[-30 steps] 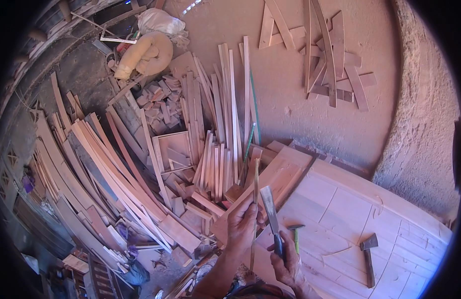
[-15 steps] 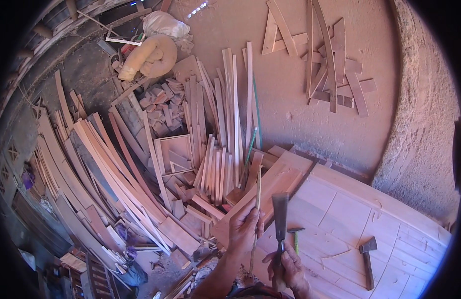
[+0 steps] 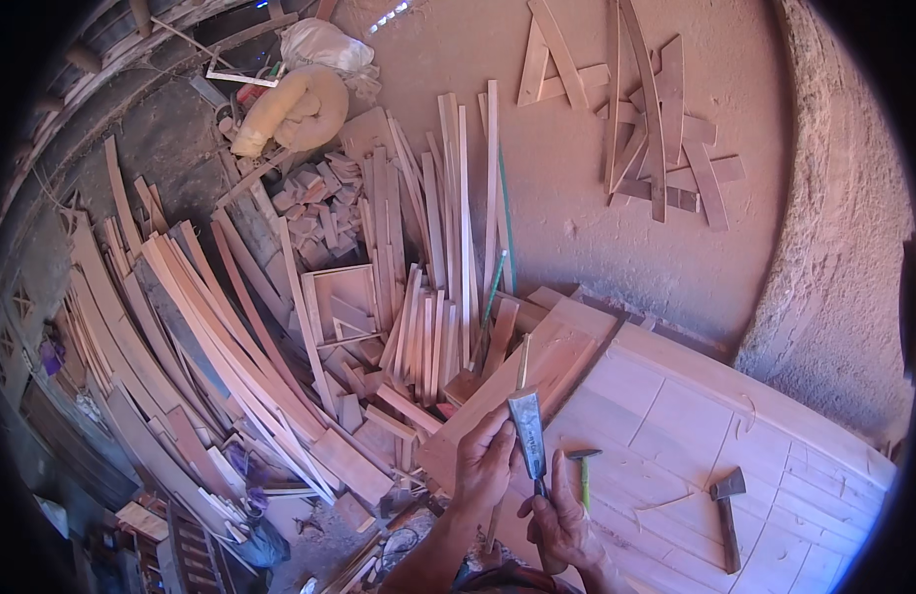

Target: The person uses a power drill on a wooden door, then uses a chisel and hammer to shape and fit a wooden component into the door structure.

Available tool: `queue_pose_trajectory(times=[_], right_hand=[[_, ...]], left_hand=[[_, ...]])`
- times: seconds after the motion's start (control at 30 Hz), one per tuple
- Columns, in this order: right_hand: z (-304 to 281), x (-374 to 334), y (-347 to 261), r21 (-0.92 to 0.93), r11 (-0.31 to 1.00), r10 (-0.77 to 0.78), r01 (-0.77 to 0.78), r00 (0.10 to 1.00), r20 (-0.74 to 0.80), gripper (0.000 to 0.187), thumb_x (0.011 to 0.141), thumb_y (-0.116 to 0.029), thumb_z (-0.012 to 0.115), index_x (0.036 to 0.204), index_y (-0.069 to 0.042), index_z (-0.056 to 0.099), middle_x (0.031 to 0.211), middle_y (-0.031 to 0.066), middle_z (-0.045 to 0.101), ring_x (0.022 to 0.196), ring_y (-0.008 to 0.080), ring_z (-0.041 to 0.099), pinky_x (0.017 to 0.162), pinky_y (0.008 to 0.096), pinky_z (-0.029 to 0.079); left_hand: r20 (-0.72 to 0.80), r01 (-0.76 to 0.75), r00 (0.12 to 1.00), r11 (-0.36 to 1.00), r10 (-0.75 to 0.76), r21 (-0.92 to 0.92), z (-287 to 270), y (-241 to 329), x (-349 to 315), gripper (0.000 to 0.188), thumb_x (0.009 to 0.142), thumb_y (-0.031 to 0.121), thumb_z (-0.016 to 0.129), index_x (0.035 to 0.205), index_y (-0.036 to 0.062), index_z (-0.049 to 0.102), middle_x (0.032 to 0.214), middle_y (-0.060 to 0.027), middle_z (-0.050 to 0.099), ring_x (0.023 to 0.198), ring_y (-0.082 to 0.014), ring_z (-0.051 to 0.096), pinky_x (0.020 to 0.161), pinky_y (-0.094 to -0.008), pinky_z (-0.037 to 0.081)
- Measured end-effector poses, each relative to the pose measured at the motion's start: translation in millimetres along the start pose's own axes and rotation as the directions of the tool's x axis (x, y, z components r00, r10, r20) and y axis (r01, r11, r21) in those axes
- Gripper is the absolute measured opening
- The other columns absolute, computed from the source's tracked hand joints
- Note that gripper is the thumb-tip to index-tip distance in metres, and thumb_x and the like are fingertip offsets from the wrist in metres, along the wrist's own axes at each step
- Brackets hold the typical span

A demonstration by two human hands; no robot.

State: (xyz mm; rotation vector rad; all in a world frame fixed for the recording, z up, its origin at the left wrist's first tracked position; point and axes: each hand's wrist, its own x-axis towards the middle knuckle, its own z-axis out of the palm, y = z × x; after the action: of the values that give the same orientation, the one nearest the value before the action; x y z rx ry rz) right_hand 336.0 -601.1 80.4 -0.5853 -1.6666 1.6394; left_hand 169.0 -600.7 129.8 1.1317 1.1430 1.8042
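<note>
Chisel (image 3: 528, 432) and thin stick (image 3: 522, 363) are gripped by the right hand (image 3: 565, 535) and left hand (image 3: 485, 460) respectively, near the table's (image 3: 618, 475) left corner.

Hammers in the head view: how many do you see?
2. A green-handled hammer lies just beyond the right hand; a dark-handled hammer lies farther right, on the pale wooden surface. Others may be hidden.
</note>
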Motion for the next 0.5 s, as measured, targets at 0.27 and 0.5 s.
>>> queue_pose_trajectory(times=[0.27,0.5], right_hand=[[-3.2,2.0,6.4,-0.205,0.978,0.055,-0.049,0.998,0.022,0.064,0.103,-0.013,0.047,0.159,-0.014,0.016,0.065,0.0056,0.061,0.054,0.0148,0.062,0.057,0.0332,0.055],[-20.4,31.9,1.6,-0.226,0.970,-0.102,0.094,0.994,-0.028,0.064,0.103,-0.014,0.047,0.159,-0.014,0.017,0.064,0.0048,0.059,0.052,0.0143,0.060,0.054,0.0317,0.053]], left_hand=[[-0.006,-0.109,0.993,0.961,0.115,0.253,3.9,-5.3,0.2,0.035,0.105,0.002,0.043,0.137,0.0019,0.055,0.094,0.0012,0.056,0.071,-0.0022,0.048,0.060,-0.0174,0.040],[0.063,-0.147,0.989,0.958,0.135,0.246,8.9,-25.3,-15.3,0.022,0.103,0.008,0.050,0.122,0.0027,0.060,0.082,0.0029,0.051,0.065,-0.0026,0.043,0.056,-0.0185,0.036]])
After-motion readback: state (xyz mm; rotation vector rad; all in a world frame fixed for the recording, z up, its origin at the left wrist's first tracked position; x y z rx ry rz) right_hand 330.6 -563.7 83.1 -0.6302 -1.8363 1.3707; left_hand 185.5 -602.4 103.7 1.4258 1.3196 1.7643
